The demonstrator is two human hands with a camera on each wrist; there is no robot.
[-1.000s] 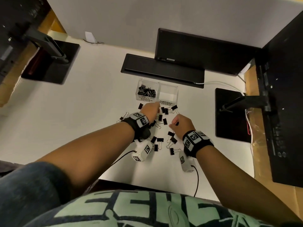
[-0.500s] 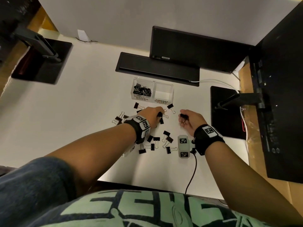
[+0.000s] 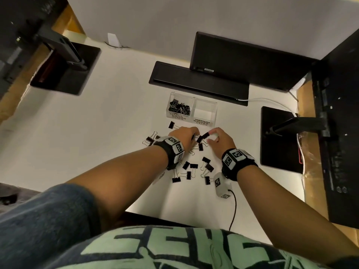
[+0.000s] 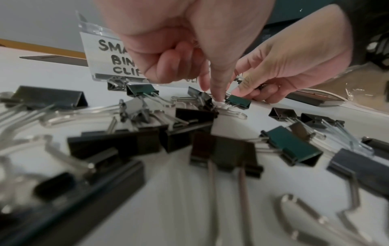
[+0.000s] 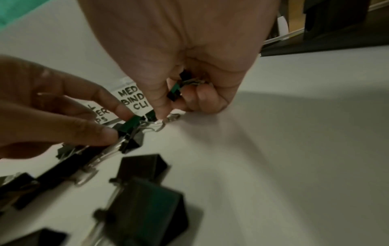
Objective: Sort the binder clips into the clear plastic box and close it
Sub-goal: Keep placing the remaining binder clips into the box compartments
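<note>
The clear plastic box (image 3: pixel 206 102) stands open with two compartments. Its left one, labelled small, holds a pile of black binder clips (image 3: pixel 179 107); the right one, labelled medium, looks bare. Several black binder clips (image 3: pixel 194 167) lie scattered on the desk in front of it. My left hand (image 3: pixel 191 135) reaches down just before the box, and in the right wrist view its thumb and finger pinch a clip (image 5: pixel 128 129). My right hand (image 3: pixel 211 135) is close beside it; its curled fingers hold another clip (image 5: pixel 175 89) while the forefinger touches a wire handle (image 5: pixel 166 120).
A black keyboard (image 3: pixel 198 82) and monitor (image 3: pixel 248 61) sit behind the box. A monitor base (image 3: pixel 277 138) stands at the right, another (image 3: pixel 66 68) at the far left. A white sensor block with a cable (image 3: pixel 220 184) lies near my right wrist.
My right hand turned palm down and moved left, close to the left hand, still carrying its clip. The left hand stayed over the clips in front of the box.
</note>
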